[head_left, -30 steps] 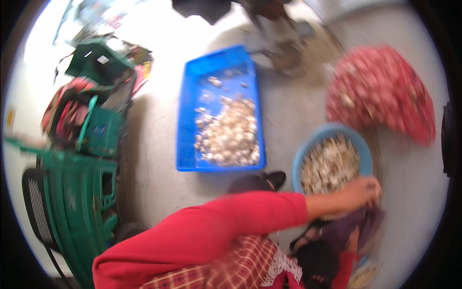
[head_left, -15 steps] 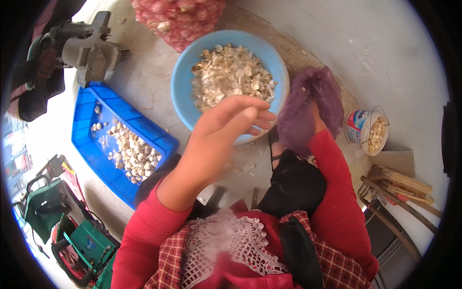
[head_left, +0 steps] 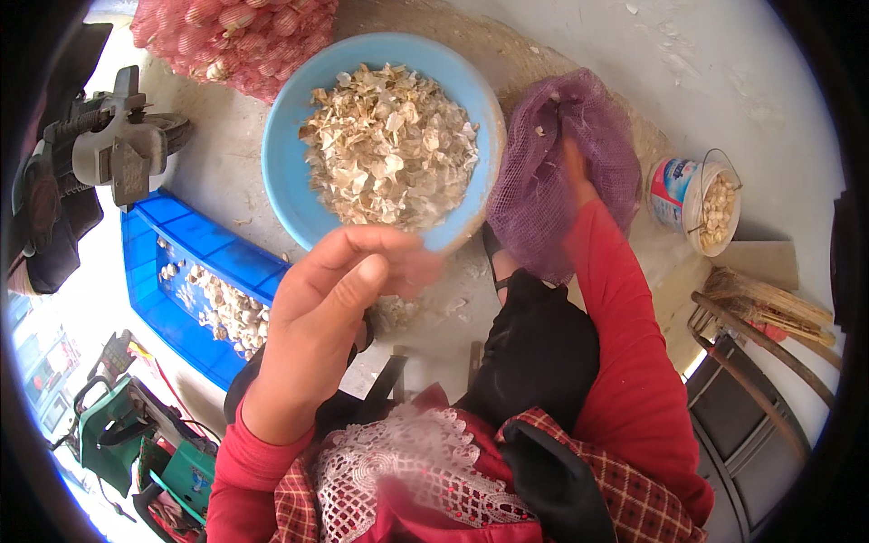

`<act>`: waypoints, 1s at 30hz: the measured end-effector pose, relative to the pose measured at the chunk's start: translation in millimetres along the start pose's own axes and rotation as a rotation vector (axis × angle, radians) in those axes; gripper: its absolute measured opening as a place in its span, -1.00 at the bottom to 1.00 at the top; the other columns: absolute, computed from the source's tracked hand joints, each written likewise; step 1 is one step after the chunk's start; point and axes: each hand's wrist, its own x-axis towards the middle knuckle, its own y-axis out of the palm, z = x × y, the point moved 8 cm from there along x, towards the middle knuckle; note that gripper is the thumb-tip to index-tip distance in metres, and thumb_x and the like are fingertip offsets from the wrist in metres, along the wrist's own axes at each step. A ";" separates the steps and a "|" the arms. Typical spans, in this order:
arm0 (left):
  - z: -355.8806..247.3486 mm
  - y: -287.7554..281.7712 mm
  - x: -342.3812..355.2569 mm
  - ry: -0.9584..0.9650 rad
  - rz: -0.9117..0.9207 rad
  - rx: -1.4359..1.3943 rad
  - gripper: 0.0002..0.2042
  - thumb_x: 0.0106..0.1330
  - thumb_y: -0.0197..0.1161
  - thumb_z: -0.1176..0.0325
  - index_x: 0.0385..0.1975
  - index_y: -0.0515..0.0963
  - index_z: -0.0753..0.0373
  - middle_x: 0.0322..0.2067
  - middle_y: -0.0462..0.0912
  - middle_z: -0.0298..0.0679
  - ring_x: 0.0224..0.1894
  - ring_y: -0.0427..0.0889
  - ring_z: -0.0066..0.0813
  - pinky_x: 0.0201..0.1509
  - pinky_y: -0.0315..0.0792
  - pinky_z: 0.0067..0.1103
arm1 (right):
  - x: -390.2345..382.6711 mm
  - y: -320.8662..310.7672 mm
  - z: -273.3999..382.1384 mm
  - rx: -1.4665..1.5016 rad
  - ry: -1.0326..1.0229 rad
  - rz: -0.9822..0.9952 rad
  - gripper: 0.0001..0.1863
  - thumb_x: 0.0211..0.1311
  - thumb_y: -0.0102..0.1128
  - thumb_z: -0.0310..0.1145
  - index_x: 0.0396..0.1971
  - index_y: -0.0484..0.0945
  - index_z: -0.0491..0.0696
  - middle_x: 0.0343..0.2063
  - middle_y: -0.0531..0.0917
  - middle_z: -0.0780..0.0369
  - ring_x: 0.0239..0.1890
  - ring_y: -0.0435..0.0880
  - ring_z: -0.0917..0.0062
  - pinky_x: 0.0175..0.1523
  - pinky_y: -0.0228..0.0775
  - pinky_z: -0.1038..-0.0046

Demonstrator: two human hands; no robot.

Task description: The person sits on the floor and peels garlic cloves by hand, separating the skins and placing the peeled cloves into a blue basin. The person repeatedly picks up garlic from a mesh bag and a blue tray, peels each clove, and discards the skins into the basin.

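Note:
My left hand (head_left: 330, 294) hangs in front of the near rim of a round blue basin (head_left: 288, 195). Its fingers are loosely bent with the thumb apart; nothing shows in it, though the fingertips are blurred. Dry papery garlic skins (head_left: 394, 149) fill the basin's middle. To the right, my right hand (head_left: 577, 172) reaches into a purple mesh bag (head_left: 529, 217). The mesh hides its fingers, so what it holds cannot be seen. A pale scrap lies on the bag's upper part.
At left, a blue plastic tray (head_left: 149, 299) holds several garlic bulbs (head_left: 226, 312). A red net sack (head_left: 244, 41) of bulbs stands beyond the basin. A bucket (head_left: 672, 195) of peeled cloves sits at right, near a wooden bundle (head_left: 769, 303) and a metal-framed chair (head_left: 738, 398).
The view has shifted, moving the basin and sack left. My left hand has drawn back from over the basin toward me. My right hand stays in the purple bag.

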 end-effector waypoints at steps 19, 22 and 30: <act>7.4 -2.5 -5.3 -0.015 -0.008 0.029 -0.72 0.50 0.03 0.31 0.00 0.45 0.41 -0.11 0.64 0.03 -0.06 0.65 -0.27 0.09 0.49 -0.44 | 33.4 -15.1 17.9 0.134 -0.019 -0.041 -0.57 0.34 0.01 -0.21 0.10 0.48 -0.15 -0.10 0.62 0.10 -0.02 0.58 0.35 0.09 0.34 0.36; 6.0 -0.9 -6.6 -0.013 0.004 0.041 -0.71 0.51 0.03 0.30 0.01 0.46 0.41 -0.10 0.65 0.01 -0.05 0.65 -0.29 0.09 0.49 -0.46 | 31.2 -15.4 18.9 0.141 -0.017 -0.040 -0.58 0.34 0.03 -0.23 0.09 0.48 -0.15 -0.11 0.62 0.10 -0.03 0.58 0.36 0.08 0.35 0.37; -3.4 0.3 -10.6 0.014 0.025 0.015 -0.71 0.51 0.01 0.31 0.04 0.46 0.40 -0.07 0.65 -0.03 -0.03 0.64 -0.34 0.08 0.46 -0.50 | 11.7 -13.3 18.1 0.135 -0.024 -0.029 -0.62 0.34 0.07 -0.28 0.08 0.49 -0.14 -0.14 0.63 0.11 -0.07 0.61 0.37 0.04 0.40 0.40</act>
